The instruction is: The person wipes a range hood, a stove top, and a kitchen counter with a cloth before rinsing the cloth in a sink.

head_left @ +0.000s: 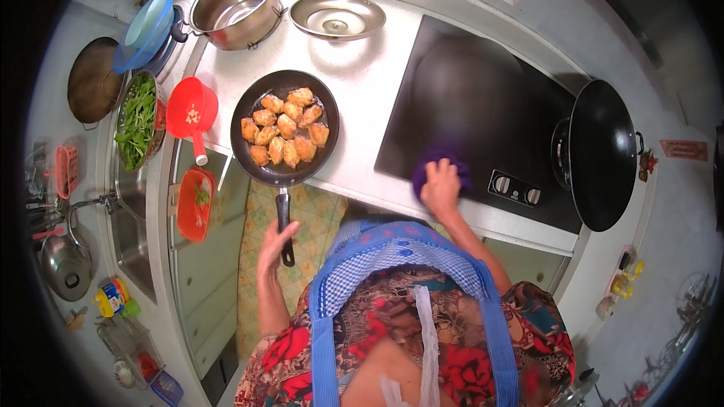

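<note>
My left hand [276,243] is at the black handle of a frying pan [240,147], the thumb crossing over the handle. Browned pieces of food, apparently chicken [287,126], lie in the pan, which sits at the counter's front edge with its handle jutting out. My right hand [442,187] presses a bunched purple cloth [421,175] at the front left edge of the black glass cooktop [396,141]. The cloth is slightly blurred and partly hidden under my fingers.
A black wok [605,152] leans upright at the cooktop's right end, near the control knobs [515,187]. Behind the pan stand a steel pot [243,28] and a steel dish [337,17]. Left are a red ladle [201,102], a colander of greens [138,121] and a sink [133,237].
</note>
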Demonstrator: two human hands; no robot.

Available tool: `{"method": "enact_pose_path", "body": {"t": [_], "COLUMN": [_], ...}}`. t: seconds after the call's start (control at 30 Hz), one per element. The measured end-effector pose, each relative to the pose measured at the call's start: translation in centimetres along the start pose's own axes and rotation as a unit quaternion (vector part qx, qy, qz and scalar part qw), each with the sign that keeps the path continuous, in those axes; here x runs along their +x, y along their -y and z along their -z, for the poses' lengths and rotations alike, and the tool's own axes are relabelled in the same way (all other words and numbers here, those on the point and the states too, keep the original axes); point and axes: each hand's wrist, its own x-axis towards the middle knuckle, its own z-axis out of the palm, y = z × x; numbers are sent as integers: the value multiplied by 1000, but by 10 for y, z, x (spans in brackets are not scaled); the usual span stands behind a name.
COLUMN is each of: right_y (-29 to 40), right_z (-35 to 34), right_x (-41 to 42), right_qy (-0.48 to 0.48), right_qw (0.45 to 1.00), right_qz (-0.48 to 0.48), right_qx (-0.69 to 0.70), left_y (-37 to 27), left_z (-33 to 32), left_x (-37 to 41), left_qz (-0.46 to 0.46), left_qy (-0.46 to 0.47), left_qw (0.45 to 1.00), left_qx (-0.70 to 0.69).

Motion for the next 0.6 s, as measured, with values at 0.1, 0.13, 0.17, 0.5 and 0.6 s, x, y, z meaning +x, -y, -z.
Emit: {"method": "enact_pose_path", "body": {"t": [0.1,0.13,0.17,0.5,0.6], "right_y": [26,27,27,24,23], "right_z": [2,3,3,-8,-8], "right_x": [-2,-3,-3,-7,-10], "right_qy": [1,13,5,-37,-42], "right_qw": [987,983,982,983,982], "right_qz": [100,111,114,127,134], "right_qx": [122,144,150,127,123], "left_y": [3,10,16,22,10], "left_z": [-15,-17,-15,-33,-43], "left_x": [7,13,17,-33,-51], "left_qz": [26,20,13,-81,-93], "left_qy": [54,57,59,-54,-26], "left_qw": [982,982,981,995,995], "left_qx": [-177,-180,-182,-36,-1]}}
